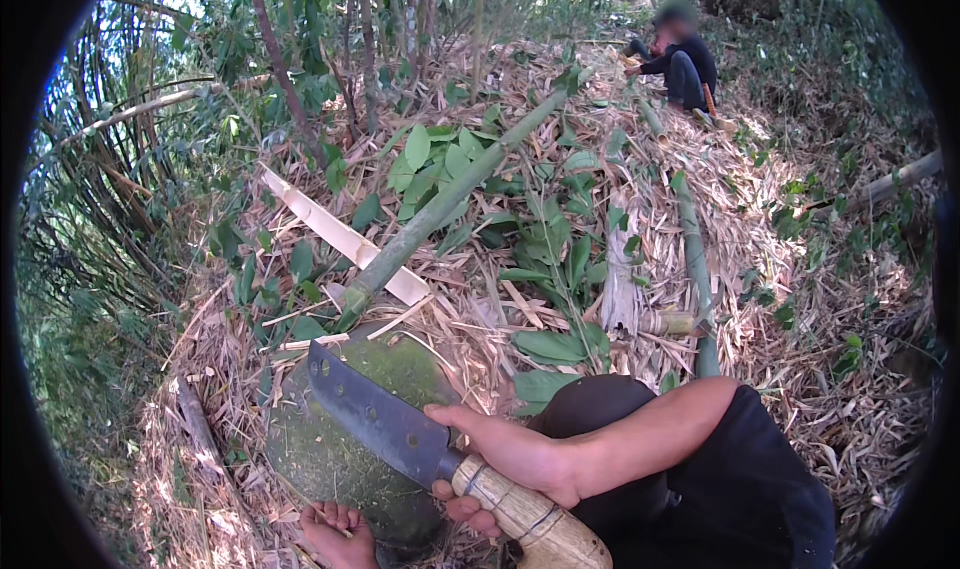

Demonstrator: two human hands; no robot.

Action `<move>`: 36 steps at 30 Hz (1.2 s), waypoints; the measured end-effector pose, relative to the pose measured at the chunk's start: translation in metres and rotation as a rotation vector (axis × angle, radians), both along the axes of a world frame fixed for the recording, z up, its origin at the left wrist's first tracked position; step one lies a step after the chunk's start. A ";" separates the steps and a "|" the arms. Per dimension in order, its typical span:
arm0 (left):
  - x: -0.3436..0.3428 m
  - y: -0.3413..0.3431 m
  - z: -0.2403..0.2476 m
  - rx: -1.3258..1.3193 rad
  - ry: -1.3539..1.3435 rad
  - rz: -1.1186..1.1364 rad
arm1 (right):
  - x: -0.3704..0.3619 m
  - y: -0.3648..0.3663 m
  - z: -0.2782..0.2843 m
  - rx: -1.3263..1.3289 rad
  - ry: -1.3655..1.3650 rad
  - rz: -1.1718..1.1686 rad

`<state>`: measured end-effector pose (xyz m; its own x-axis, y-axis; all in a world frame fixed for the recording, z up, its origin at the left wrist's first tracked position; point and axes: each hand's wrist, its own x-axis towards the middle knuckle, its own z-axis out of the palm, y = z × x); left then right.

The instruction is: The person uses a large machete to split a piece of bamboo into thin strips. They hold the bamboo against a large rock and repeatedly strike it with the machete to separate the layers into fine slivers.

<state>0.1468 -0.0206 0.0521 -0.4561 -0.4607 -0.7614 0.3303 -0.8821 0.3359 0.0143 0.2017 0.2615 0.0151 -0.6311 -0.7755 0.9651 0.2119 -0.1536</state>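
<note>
My right hand [500, 449] is closed round the pale wooden handle of a machete [375, 414], thumb lying near the base of the blade. Its broad dark blade has a row of holes and points up and left over a mossy rounded rock [420, 364]. By the rock's lower left side, my left hand [340, 537] has its fingers curled in. A thin bamboo strip [293, 487] runs up and left from those fingers; the hand seems to grip it, its far end hard to make out.
Beyond the rock lie a long green bamboo pole [460, 184] and a pale split bamboo piece [330, 227]. Another green pole [692, 259] lies to the right. Dry leaf litter and leafy stems cover the slope. Another person [683, 64] sits farther up; bamboo clumps [110, 169] stand left.
</note>
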 end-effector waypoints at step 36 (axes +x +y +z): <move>0.004 0.003 0.007 0.039 -0.069 0.004 | 0.000 0.001 -0.003 -0.012 -0.045 0.023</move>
<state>0.1511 -0.0178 0.0593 -0.4001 -0.4317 -0.8084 0.3105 -0.8938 0.3236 0.0147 0.2029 0.2580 0.0646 -0.6397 -0.7659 0.9661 0.2322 -0.1125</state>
